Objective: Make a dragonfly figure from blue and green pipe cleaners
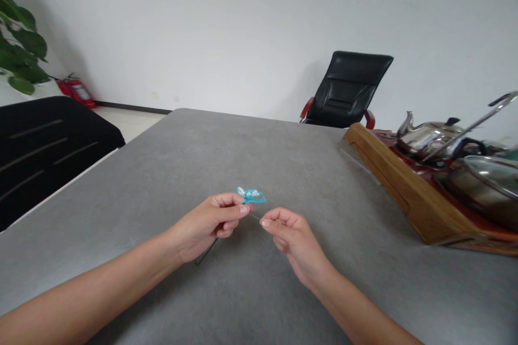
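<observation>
A small blue and white artificial flower (251,195) is pinched by its base between the thumb and fingers of my left hand (218,219). Its thin dark green stem (207,252) sticks out below that hand, slanting down to the left. Just to the right, my right hand (289,234) pinches the end of a fine thread or wire (254,217) that runs across from my left fingertips. Both hands are above the grey table, a short gap apart.
On the grey table (251,145), a wooden tea tray (388,183) at the right holds a metal kettle (431,137) and a glass-lidded pot (485,183). Beyond the table stands a black chair (348,86); another black chair (52,145) is at the left, near a plant (22,43).
</observation>
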